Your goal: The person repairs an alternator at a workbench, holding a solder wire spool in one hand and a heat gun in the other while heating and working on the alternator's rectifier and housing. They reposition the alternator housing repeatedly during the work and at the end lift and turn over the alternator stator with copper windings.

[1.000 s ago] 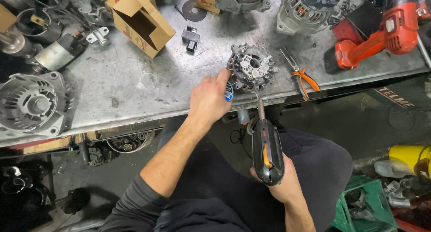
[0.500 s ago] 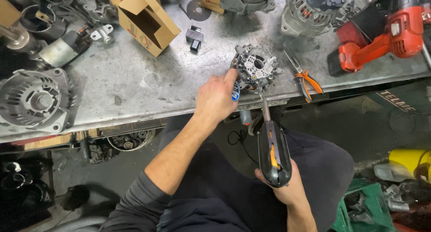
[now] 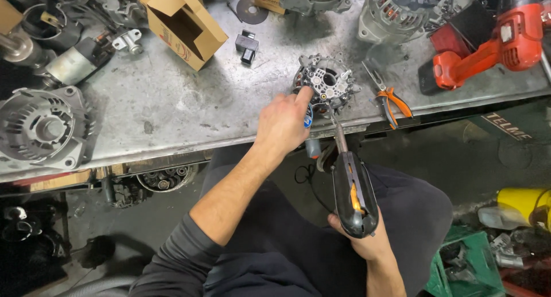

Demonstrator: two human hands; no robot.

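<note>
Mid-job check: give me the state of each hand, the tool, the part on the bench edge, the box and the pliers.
Left hand: fingers resting on the alternator part.
Right hand: gripping the soldering gun.
Soldering gun: held, tip aimed at the part.
Alternator part: lying on the bench edge, open face up.
Cardboard box: open, on its side.
Orange pliers: lying unheld.

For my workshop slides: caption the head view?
Left hand steadies alternator part on metal bench; right hand aims soldering gun.
</note>
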